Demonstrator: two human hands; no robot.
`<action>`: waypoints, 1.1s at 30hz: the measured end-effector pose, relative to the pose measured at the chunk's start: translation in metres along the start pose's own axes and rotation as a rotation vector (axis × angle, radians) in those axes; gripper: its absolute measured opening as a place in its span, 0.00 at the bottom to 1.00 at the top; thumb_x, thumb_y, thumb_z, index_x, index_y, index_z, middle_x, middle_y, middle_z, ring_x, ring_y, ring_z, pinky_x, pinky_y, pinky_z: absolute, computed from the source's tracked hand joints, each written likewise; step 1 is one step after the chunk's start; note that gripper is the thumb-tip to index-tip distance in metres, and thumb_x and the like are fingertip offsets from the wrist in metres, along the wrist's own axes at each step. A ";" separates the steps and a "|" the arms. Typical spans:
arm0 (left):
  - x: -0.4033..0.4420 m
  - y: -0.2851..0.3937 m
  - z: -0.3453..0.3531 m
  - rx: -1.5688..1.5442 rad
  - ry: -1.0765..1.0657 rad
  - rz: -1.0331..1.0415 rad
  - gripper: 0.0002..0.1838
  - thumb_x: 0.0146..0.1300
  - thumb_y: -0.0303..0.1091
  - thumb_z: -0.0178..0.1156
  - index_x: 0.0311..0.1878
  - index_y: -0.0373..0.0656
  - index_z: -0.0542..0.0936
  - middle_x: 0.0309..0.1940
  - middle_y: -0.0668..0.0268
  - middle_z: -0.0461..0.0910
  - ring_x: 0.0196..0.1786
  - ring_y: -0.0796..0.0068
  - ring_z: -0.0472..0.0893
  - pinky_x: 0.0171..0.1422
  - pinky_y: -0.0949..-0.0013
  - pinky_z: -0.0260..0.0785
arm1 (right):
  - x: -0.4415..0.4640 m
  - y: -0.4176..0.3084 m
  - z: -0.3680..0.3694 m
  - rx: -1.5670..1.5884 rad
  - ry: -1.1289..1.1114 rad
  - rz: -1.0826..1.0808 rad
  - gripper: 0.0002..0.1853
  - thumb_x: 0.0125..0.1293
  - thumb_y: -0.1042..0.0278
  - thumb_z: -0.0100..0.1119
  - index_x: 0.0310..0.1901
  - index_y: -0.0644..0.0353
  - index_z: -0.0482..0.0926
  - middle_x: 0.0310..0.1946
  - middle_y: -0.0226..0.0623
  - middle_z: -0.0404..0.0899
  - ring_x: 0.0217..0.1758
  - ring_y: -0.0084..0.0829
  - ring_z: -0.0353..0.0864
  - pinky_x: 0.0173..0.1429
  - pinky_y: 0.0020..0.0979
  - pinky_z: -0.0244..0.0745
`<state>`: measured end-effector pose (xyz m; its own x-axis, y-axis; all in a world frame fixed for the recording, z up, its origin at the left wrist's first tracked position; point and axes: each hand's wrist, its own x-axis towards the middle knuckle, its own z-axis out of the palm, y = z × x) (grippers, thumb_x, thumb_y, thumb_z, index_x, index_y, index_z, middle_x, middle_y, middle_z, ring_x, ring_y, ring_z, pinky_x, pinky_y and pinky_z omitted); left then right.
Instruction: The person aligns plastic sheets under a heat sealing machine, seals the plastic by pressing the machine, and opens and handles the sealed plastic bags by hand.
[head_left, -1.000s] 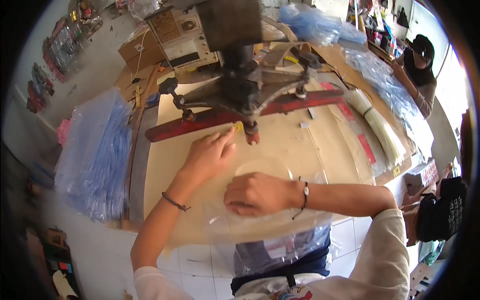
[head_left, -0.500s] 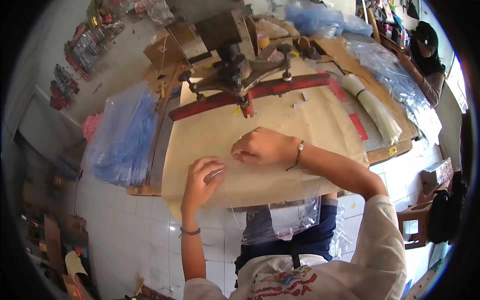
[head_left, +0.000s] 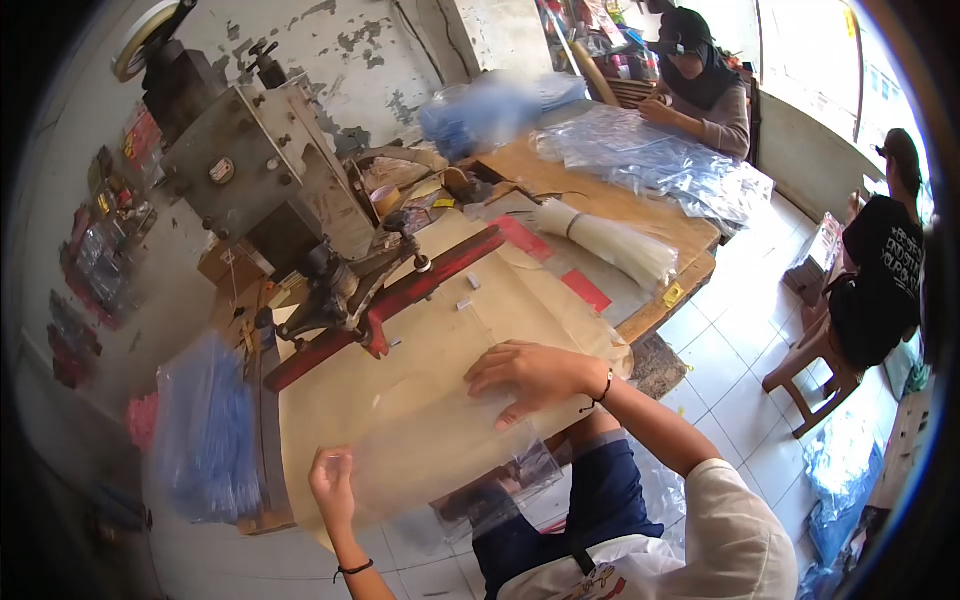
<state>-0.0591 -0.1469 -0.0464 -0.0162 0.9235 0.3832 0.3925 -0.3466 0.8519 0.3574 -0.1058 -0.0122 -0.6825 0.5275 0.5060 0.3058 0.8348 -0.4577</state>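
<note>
A clear plastic sheet [head_left: 430, 440] lies over the brown paper [head_left: 540, 300] and hangs past the table's front edge above my lap. My left hand [head_left: 333, 480] is closed at the sheet's left end, its fingers pinched on the plastic. Palm down, my right hand [head_left: 535, 378] rests on the sheet's right part with its fingers apart. Beyond my hands, the red bar [head_left: 440, 278] of a press machine [head_left: 240, 165] stands over the paper. Small grey blocks [head_left: 473, 281] sit in front of the bar.
Blue plastic sheets [head_left: 205, 430] are stacked at the left. A bundle of pale strips [head_left: 610, 240] lies at the right, beside red pieces [head_left: 585, 290]. One person [head_left: 700, 90] sits behind more plastic [head_left: 650, 165]; another person [head_left: 885, 260] sits on a stool [head_left: 815, 385].
The view has turned toward the right. My left hand has closed on the plastic sheet's left end. My right hand has gone from curled to spread flat on the sheet.
</note>
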 end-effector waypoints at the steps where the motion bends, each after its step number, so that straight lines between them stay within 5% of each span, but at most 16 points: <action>1: 0.000 0.000 -0.002 -0.026 -0.003 -0.005 0.08 0.64 0.29 0.68 0.43 0.36 0.82 0.40 0.66 0.82 0.45 0.72 0.80 0.57 0.69 0.72 | -0.001 0.003 0.002 0.031 0.016 0.001 0.24 0.61 0.53 0.73 0.52 0.61 0.82 0.57 0.42 0.82 0.63 0.45 0.78 0.69 0.44 0.70; 5: -0.001 0.032 0.008 -0.026 -0.070 0.055 0.18 0.54 0.31 0.75 0.47 0.37 0.84 0.45 0.65 0.83 0.51 0.70 0.78 0.59 0.66 0.71 | -0.001 0.015 0.007 0.116 0.066 -0.019 0.16 0.66 0.61 0.70 0.50 0.62 0.83 0.51 0.41 0.84 0.57 0.44 0.81 0.63 0.42 0.74; 8: 0.003 0.046 0.008 0.368 -0.288 0.279 0.26 0.44 0.33 0.79 0.50 0.39 0.86 0.50 0.64 0.85 0.55 0.65 0.77 0.63 0.61 0.70 | -0.003 0.009 0.001 0.165 0.108 0.062 0.12 0.68 0.64 0.68 0.47 0.64 0.84 0.45 0.40 0.86 0.52 0.43 0.83 0.58 0.40 0.77; 11: 0.004 0.041 0.006 0.392 -0.346 0.241 0.28 0.42 0.34 0.80 0.51 0.41 0.88 0.54 0.63 0.86 0.58 0.61 0.76 0.66 0.57 0.68 | -0.005 0.008 0.002 0.179 0.158 0.132 0.10 0.70 0.65 0.66 0.44 0.64 0.84 0.43 0.40 0.86 0.49 0.42 0.84 0.54 0.39 0.79; 18: 0.004 0.031 0.004 0.205 -0.260 0.121 0.16 0.53 0.33 0.76 0.44 0.37 0.87 0.57 0.59 0.85 0.57 0.63 0.80 0.63 0.60 0.72 | -0.006 0.000 -0.001 0.139 0.244 0.238 0.10 0.73 0.65 0.63 0.41 0.65 0.83 0.36 0.40 0.86 0.39 0.40 0.86 0.46 0.37 0.79; 21: 0.007 0.043 0.020 0.002 -0.176 0.114 0.17 0.56 0.33 0.76 0.46 0.34 0.84 0.55 0.57 0.86 0.58 0.67 0.81 0.63 0.62 0.74 | -0.011 0.008 0.005 0.111 0.367 0.308 0.12 0.73 0.61 0.63 0.43 0.64 0.82 0.25 0.45 0.80 0.26 0.45 0.75 0.37 0.37 0.74; 22: 0.007 0.047 0.023 -0.071 -0.205 0.109 0.19 0.57 0.33 0.75 0.48 0.34 0.83 0.54 0.58 0.86 0.58 0.68 0.81 0.63 0.63 0.75 | -0.010 0.005 0.005 0.085 0.415 0.326 0.14 0.75 0.59 0.62 0.43 0.64 0.81 0.21 0.38 0.77 0.22 0.35 0.71 0.32 0.33 0.70; 26: 0.013 0.036 0.021 -0.008 -0.364 0.033 0.23 0.59 0.33 0.76 0.54 0.34 0.81 0.49 0.63 0.86 0.53 0.73 0.83 0.58 0.65 0.77 | -0.004 -0.010 -0.005 0.239 0.409 0.605 0.15 0.76 0.56 0.61 0.42 0.62 0.82 0.22 0.24 0.72 0.25 0.16 0.68 0.29 0.27 0.65; 29: 0.018 0.040 0.019 -0.237 -0.321 -0.234 0.20 0.61 0.32 0.75 0.53 0.34 0.81 0.45 0.67 0.86 0.50 0.77 0.83 0.55 0.68 0.77 | -0.002 -0.008 0.000 0.428 0.427 0.692 0.15 0.76 0.56 0.61 0.41 0.63 0.81 0.23 0.22 0.72 0.25 0.16 0.67 0.29 0.26 0.64; 33: 0.024 0.033 0.024 -0.389 -0.242 -0.237 0.15 0.65 0.32 0.71 0.50 0.35 0.82 0.43 0.66 0.86 0.47 0.79 0.83 0.50 0.70 0.77 | -0.003 0.000 -0.001 0.393 0.352 0.472 0.19 0.74 0.54 0.63 0.50 0.66 0.82 0.41 0.32 0.85 0.46 0.22 0.82 0.54 0.27 0.77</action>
<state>-0.0246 -0.1325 -0.0171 0.1678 0.9797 0.1094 0.0317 -0.1163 0.9927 0.3605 -0.1077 -0.0126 -0.2602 0.8942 0.3642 0.2090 0.4205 -0.8829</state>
